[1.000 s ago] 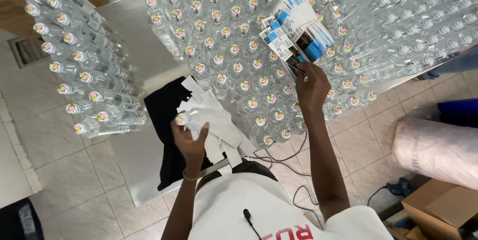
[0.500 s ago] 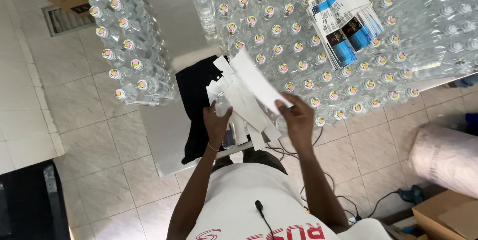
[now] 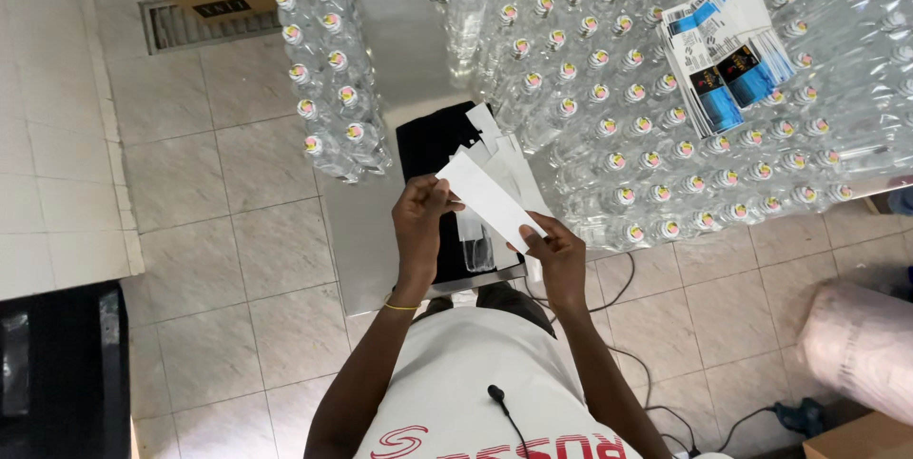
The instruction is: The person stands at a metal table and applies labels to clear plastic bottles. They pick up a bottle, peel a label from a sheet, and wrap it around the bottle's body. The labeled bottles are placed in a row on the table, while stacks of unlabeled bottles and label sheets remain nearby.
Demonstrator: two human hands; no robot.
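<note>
Tiled floor under us, steel table (image 3: 380,231) packed with clear capped bottles (image 3: 590,69). Our left hand (image 3: 421,221) and right hand (image 3: 556,250) both pinch a white label strip (image 3: 490,200) over the table's near edge. Looks like plenty left, judging by the printed label stack (image 3: 723,50) sitting on the bottles toward the far right corner.

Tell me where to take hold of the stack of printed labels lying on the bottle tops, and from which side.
Grip the stack of printed labels at its near, lower corner, coming from the person's side. It lies flat, fanned out, on the bottle caps, so fingers can probably slip under that overhanging edge. Both the left hand and right hand now hold a white strip.
</note>
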